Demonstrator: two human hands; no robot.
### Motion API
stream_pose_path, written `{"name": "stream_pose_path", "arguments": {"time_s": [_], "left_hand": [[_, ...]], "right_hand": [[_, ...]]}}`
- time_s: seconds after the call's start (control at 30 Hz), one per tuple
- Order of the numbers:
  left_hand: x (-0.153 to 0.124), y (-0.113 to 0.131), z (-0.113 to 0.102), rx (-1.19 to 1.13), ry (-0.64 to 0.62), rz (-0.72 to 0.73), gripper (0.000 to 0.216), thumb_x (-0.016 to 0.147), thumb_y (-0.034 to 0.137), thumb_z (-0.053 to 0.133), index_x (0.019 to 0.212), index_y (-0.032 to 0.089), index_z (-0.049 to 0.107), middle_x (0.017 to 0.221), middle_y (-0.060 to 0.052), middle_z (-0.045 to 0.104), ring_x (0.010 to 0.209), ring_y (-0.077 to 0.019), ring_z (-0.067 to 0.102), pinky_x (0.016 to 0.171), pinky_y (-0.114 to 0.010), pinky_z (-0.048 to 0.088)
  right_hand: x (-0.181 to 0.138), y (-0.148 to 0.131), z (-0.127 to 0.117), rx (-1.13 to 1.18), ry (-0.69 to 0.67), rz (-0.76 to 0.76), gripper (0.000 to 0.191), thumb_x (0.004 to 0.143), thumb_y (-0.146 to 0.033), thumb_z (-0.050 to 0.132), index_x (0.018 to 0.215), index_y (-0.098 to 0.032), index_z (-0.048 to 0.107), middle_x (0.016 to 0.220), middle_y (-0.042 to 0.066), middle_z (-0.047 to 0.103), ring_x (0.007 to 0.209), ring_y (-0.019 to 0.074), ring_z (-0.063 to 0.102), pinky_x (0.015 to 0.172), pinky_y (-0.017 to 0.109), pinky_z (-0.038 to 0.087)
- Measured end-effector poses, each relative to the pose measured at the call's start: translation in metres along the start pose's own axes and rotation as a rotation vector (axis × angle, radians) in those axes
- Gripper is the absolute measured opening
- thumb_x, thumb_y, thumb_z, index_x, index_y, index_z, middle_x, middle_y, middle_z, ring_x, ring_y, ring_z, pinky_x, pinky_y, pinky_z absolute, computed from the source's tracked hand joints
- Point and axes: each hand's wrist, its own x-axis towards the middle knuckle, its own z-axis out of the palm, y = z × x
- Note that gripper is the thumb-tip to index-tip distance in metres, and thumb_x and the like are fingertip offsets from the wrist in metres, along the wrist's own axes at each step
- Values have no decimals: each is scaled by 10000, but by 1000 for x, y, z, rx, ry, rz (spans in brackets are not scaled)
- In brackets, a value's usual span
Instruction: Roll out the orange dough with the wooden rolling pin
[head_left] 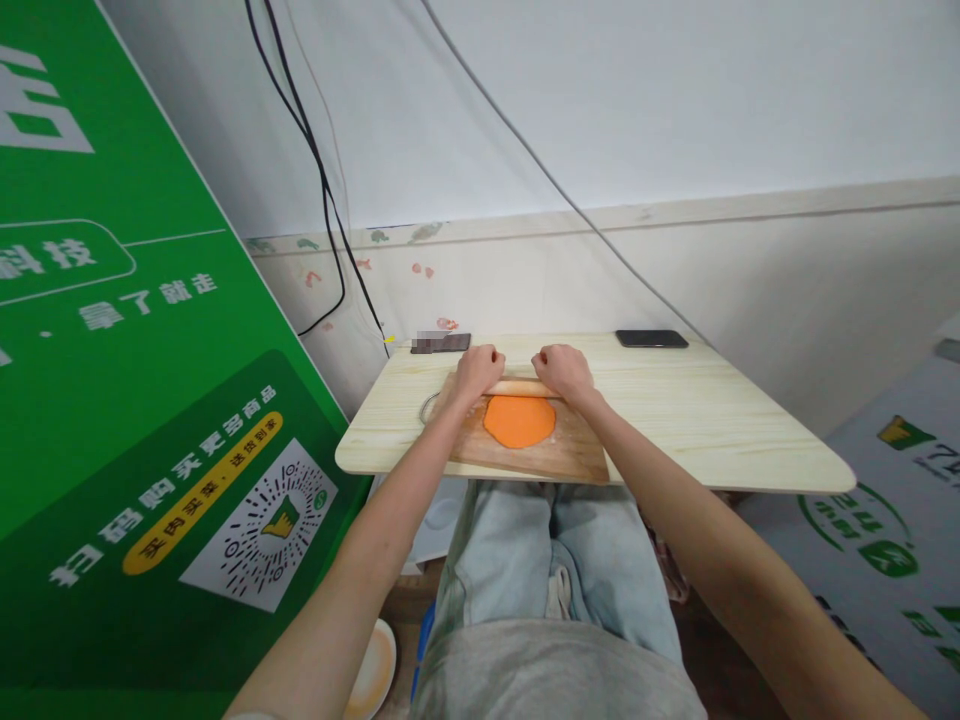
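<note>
Both my hands are closed on a wooden rolling pin (520,388) that lies crosswise. My left hand (480,370) grips its left end and my right hand (564,370) its right end. Just on the near side of the pin, a flat round sheet of orange dough (519,422) rests on a wooden board (577,455). The pin runs along the dough's far edge. A metal ring handle (427,408) shows at the board's left side, partly behind my left wrist.
The board sits on a pale wood-grain table (720,430) against the wall. A black phone (651,339) lies at the back right, another dark phone-like thing (442,344) at the back left. Cables hang along the wall. A green sign panel (150,330) stands left; a plate (373,670) is below.
</note>
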Motion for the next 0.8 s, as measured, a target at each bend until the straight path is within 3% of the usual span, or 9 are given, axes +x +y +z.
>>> {"name": "stream_pose_path", "arguments": {"time_s": [0.43, 0.67, 0.8], "left_hand": [[-1, 2, -2, 37, -15, 37, 378, 1107, 276, 511, 1183, 158, 862, 1255, -208, 833, 1168, -264, 774, 962, -303, 522], [0, 1, -1, 7, -15, 41, 377, 1104, 292, 522, 1176, 166, 869, 1250, -210, 834, 1151, -269, 778, 953, -308, 524], [-3, -1, -1, -5, -26, 17, 362, 1095, 302, 539, 1165, 186, 875, 1226, -187, 846, 1131, -259, 780, 936, -298, 523]], "right_hand": [[16, 2, 0, 4, -15, -32, 469, 1111, -282, 447, 1257, -97, 853, 1290, 258, 817, 1201, 294, 776, 956, 306, 501], [1, 3, 1, 18, -2, 25, 509, 1127, -306, 394, 1277, -113, 841, 1295, 253, 815, 1195, 317, 774, 949, 333, 510], [-18, 0, 3, 37, 44, 52, 479, 1110, -277, 395, 1318, -144, 804, 1351, 223, 797, 1261, 339, 731, 1030, 396, 502]]}}
